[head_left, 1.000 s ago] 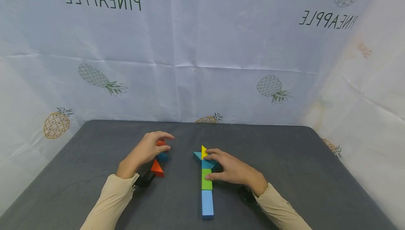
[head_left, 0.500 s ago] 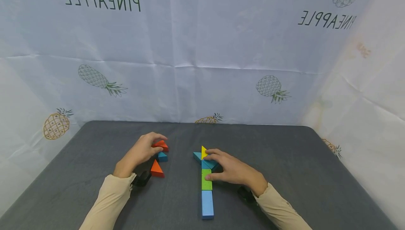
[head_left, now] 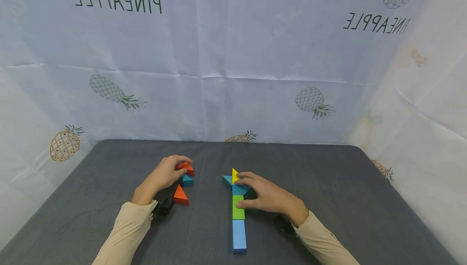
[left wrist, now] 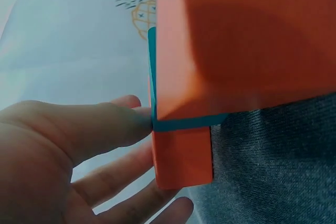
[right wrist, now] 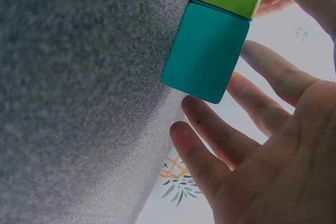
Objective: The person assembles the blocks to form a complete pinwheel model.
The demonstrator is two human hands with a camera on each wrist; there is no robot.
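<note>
At the left of the head view, my left hand (head_left: pixel 163 176) pinches the far red triangular block (head_left: pixel 187 168) between thumb and fingers. A blue triangular block (head_left: pixel 187 180) lies just nearer, with a second red triangular block (head_left: pixel 181 195) below it. My right hand (head_left: pixel 271 194) rests over a column of blocks, fingertips at the yellow triangular block (head_left: pixel 235 176) and thumb on the green block (head_left: pixel 238 207). Teal triangular blocks (head_left: pixel 227 180) flank the column's far end. In the right wrist view, fingers lie extended near a teal block (right wrist: pixel 207 53).
A light-blue rectangular block (head_left: pixel 239 236) forms the near end of the column. Everything lies on a dark grey tabletop (head_left: pixel 321 167). Behind it hangs a white curtain (head_left: pixel 219 34) with pineapple prints.
My left hand has drawn back slightly left and lowered its fingers onto the far red triangular block. My right hand and the column have not moved.
</note>
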